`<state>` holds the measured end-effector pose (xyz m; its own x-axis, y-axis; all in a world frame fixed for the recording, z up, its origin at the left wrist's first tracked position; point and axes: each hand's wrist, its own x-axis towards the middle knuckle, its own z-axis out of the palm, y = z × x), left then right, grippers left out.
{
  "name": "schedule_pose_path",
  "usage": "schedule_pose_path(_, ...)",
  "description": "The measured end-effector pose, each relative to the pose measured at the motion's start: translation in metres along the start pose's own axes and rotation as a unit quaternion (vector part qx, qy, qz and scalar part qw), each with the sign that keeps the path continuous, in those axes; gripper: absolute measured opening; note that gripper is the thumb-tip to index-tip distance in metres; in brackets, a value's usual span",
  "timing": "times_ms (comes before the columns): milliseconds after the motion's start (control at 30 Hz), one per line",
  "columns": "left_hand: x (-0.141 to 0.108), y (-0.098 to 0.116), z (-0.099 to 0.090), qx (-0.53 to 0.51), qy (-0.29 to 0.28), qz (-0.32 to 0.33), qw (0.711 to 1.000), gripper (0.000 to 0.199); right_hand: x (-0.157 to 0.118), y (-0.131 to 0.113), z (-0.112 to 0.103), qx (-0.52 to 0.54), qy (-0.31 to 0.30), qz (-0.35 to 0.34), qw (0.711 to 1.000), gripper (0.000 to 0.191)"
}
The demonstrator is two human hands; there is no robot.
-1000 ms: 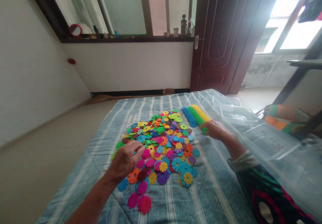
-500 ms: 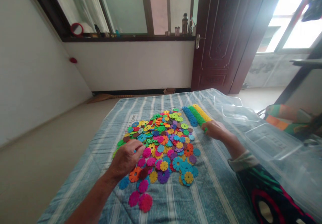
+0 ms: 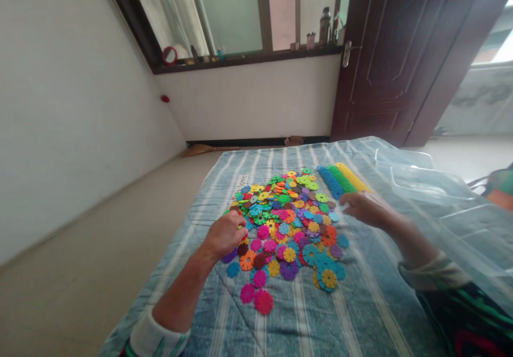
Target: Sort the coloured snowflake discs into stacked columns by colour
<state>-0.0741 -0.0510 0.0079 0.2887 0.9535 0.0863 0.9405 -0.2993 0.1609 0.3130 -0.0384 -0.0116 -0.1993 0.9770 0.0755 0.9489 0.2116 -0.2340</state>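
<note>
A pile of colourful notched discs [image 3: 288,229] lies spread over the striped bed cover [image 3: 296,330]. At the pile's left edge is my left hand [image 3: 228,234], its fingers closed; a bit of red shows at the fingertips, apparently a disc. My right hand [image 3: 363,207] is closed at the near end of three rows of discs lying side by side: a blue row [image 3: 330,182], a green row [image 3: 341,178] and a yellow row [image 3: 352,177]. What its fingers hold, if anything, is hidden.
Clear plastic containers [image 3: 433,183] stand on the right side of the bed. Beyond the bed are a white wall [image 3: 256,100], a dark red door [image 3: 385,57] and a window sill [image 3: 248,57] with a bottle and small items. A wooden object [image 3: 198,149] lies on the floor.
The view has turned left, so the scene sits further right. My left hand has moved slightly up along the pile's left edge. My right hand stays near the rows, just below the green one.
</note>
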Motion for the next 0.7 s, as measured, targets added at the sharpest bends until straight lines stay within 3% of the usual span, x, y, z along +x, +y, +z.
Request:
schedule_pose_path(433, -0.001, 0.021, 0.026, 0.078, 0.038, 0.035, 0.996, 0.026, -0.006, -0.038, 0.003, 0.001, -0.044, -0.046, 0.998, 0.021)
schedule_pose_path(700, 0.000, 0.025, 0.026, 0.113, 0.043, 0.064, 0.991, 0.026, -0.011, -0.056, -0.004, -0.010, -0.056, -0.039, 0.998, 0.019)
